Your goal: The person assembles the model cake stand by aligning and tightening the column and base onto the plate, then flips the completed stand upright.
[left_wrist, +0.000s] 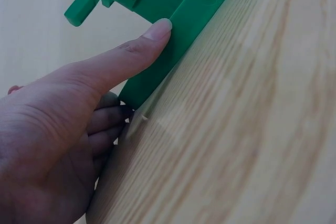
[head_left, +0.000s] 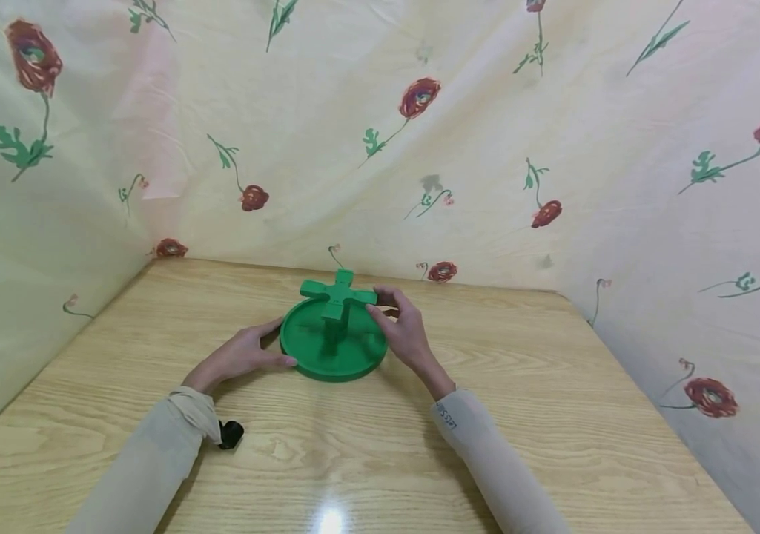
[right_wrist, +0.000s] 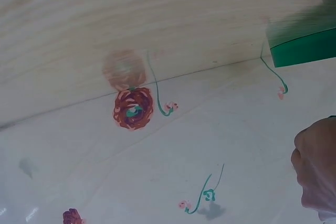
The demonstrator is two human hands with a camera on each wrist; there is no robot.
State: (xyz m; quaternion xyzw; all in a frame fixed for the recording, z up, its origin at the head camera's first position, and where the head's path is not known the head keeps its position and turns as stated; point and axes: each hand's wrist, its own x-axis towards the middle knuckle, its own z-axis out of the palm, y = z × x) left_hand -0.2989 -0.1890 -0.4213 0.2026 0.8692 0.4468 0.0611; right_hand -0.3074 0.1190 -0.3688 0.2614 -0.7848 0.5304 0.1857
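Observation:
A green round base (head_left: 333, 365) with a low raised rim rests on the wooden table, and a short post stands up from its middle. On top of the post sits a green cross-shaped piece (head_left: 337, 294) with blunt arms. My left hand (head_left: 246, 351) grips the left side of the base; in the left wrist view its thumb (left_wrist: 157, 30) presses the rim while the other fingers curl by the lower edge. My right hand (head_left: 406, 330) pinches the right arm of the cross between thumb and fingers. Only part of that hand (right_wrist: 317, 169) shows in the right wrist view.
A light wood-grain table (head_left: 553, 386) spreads around the base. Pale cloth with red flowers (head_left: 326, 170) hangs behind and along both sides. A small black object (head_left: 230, 434) shows beside the left cuff.

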